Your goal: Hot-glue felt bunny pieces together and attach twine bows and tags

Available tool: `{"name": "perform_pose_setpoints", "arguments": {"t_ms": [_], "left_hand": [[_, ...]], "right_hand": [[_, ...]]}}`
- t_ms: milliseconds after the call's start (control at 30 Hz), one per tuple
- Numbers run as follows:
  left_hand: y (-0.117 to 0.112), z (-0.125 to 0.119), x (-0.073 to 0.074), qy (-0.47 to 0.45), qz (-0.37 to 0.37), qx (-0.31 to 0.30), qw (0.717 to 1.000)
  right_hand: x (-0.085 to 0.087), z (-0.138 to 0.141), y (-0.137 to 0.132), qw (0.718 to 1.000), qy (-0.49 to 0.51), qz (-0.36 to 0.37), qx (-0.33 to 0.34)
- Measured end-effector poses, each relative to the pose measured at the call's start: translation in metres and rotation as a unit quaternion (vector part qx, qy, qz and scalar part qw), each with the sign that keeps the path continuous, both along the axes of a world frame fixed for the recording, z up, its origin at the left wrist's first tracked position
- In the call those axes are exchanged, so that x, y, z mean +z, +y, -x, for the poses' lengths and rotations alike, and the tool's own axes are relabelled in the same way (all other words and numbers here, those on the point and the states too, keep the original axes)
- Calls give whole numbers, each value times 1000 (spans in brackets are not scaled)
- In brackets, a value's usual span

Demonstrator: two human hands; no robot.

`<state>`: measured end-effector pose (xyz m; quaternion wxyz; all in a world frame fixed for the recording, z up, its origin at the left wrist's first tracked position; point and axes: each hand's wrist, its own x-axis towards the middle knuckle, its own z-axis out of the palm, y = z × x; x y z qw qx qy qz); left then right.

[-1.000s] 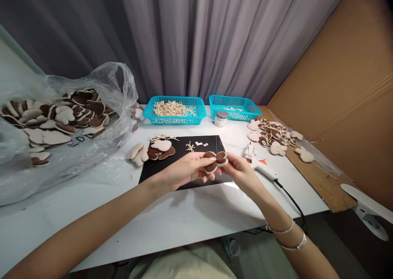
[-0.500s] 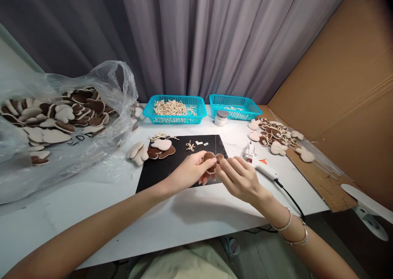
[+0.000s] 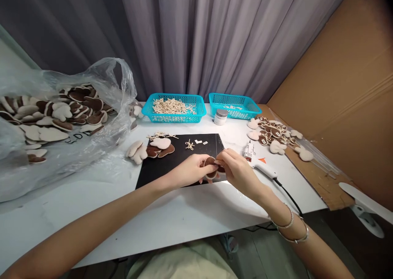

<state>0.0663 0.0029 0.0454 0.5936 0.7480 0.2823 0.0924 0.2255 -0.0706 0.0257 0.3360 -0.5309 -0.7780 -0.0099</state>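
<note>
left hand (image 3: 190, 169): grip pinching brown piece (image 3: 210, 162) | right hand (image 3: 238, 169): grip pinching its edge | black mat (image 3: 178, 162): beneath | glue gun (image 3: 264, 170): on worktop (image 3: 153, 230)

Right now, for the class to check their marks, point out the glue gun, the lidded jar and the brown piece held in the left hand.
Glue gun (image 3: 265, 170): head view, on its white handle.
Lidded jar (image 3: 220, 119): head view, on its white body.
Brown piece (image 3: 209, 161): head view, on its exposed brown face.
</note>
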Motion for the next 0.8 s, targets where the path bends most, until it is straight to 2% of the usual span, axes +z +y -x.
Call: {"name": "perform_pose_setpoints", "arguments": {"t_ms": [133,200,300,367,467,633,800], "left_hand": [[0,-1,-1,-12,0,11,1000],[-1,-1,2,-10,-5,11,1000],[-3,0,6,-2,-7,19,1000],[-4,0,7,5,-7,23,1000],[-2,1,4,11,-19,23,1000],[10,-3,-5,15,-41,37,998],[26,-4,-9,5,-95,72,993]], "right_hand": [[4,-7,13,1000,3,2,-12],[8,-14,24,1000,-9,-3,2],[14,-26,39,995,-69,15,75],[19,-33,44,982,-125,55,130],[26,-37,47,966,-169,104,168],[34,-28,48,974,-161,57,148],[34,-18,45,984,-158,13,84]]}}
